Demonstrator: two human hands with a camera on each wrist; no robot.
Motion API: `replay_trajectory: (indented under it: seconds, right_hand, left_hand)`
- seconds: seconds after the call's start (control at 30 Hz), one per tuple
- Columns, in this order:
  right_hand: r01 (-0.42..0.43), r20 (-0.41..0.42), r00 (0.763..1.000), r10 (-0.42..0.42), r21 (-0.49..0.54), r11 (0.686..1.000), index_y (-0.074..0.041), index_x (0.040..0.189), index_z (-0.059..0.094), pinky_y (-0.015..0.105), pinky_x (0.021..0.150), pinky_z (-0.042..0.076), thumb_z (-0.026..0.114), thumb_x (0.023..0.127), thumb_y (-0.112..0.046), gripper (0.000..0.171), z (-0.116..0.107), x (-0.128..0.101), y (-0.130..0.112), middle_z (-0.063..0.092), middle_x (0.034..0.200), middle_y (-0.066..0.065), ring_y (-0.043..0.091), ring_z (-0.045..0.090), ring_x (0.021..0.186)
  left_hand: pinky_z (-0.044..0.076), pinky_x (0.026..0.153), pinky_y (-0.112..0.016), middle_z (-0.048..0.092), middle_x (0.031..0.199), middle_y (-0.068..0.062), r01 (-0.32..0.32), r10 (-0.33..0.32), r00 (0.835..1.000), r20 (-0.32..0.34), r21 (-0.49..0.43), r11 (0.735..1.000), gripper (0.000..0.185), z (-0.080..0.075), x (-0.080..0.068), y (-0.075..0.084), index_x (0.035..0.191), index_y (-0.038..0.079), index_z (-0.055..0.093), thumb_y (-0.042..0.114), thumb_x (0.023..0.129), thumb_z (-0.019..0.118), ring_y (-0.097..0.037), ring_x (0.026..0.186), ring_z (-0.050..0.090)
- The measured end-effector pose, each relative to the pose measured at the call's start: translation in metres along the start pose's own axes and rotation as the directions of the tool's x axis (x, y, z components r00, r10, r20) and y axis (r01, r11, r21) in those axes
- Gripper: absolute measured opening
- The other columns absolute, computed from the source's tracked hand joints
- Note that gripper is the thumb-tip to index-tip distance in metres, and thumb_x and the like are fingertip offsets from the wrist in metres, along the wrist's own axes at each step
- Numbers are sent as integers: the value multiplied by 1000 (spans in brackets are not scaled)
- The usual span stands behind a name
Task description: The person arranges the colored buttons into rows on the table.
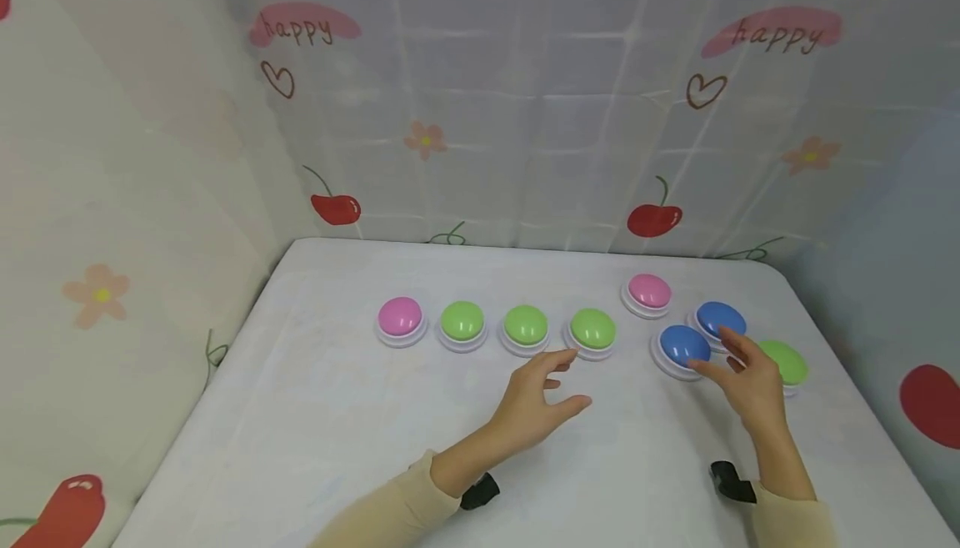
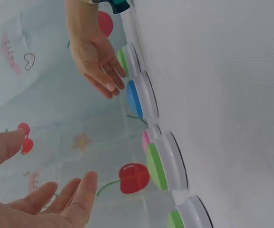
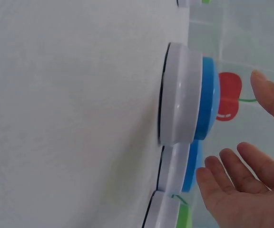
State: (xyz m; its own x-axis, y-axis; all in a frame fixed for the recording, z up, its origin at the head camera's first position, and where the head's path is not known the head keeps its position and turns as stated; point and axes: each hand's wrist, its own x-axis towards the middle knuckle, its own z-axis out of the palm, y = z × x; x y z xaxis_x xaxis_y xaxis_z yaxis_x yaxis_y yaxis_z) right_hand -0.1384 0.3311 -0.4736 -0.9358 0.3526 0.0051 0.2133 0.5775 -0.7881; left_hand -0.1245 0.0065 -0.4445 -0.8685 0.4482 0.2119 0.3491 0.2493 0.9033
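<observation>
Round push buttons with coloured domes on white bases stand on a white table. My left hand (image 1: 534,404) hovers in front of the rightmost green button of the row (image 1: 593,329), its thumb and fingers spread apart around nothing. My right hand (image 1: 752,385) is over the right-hand group, beside the nearer blue button (image 1: 685,347) and the farther blue button (image 1: 721,319). In the right wrist view, its thumb and fingers are apart, just above the blue domes, and grip nothing. Another green button (image 1: 785,362) is partly hidden behind that hand.
Left of the row's rightmost button are a middle green button (image 1: 526,326), a left green button (image 1: 462,323) and a pink button (image 1: 400,318). A second pink button (image 1: 648,292) stands farther back. Printed curtains (image 1: 525,189) rise behind and beside the table (image 1: 315,439).
</observation>
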Motion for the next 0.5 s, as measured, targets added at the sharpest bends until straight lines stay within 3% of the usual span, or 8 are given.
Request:
replay_trajectory:
  seconds: [0.13, 0.33, 0.5]
  right_hand:
    - [-39, 76, 996, 40, -25, 999, -1, 152, 27, 54, 107, 35, 72, 89, -30, 83, -1, 4, 9, 34, 152, 29, 48, 37, 136]
    - [-33, 190, 981, 35, -14, 999, 4, 153, 19, 58, 109, 32, 75, 87, -30, 93, 0, 11, 14, 29, 152, 33, 50, 32, 138]
    - [-30, 208, 977, 36, -32, 999, 7, 151, 20, 61, 110, 31, 77, 84, -30, 96, 4, 14, 17, 28, 151, 36, 53, 31, 137]
  left_hand:
    - [53, 96, -25, 58, 135, -7, 7, -6, 1000, 6, -37, 999, 53, -10, -16, -2, 136, 6, 53, 17, 88, 73, -24, 122, 57]
    - [53, 96, -27, 60, 134, -7, 30, -29, 1000, 9, -28, 999, 53, -22, -35, -8, 136, 7, 54, 18, 88, 73, -22, 120, 57]
    - [54, 95, -27, 60, 132, -7, 69, -68, 997, 25, -32, 997, 53, -26, -50, -13, 135, 6, 55, 19, 87, 74, -25, 119, 58]
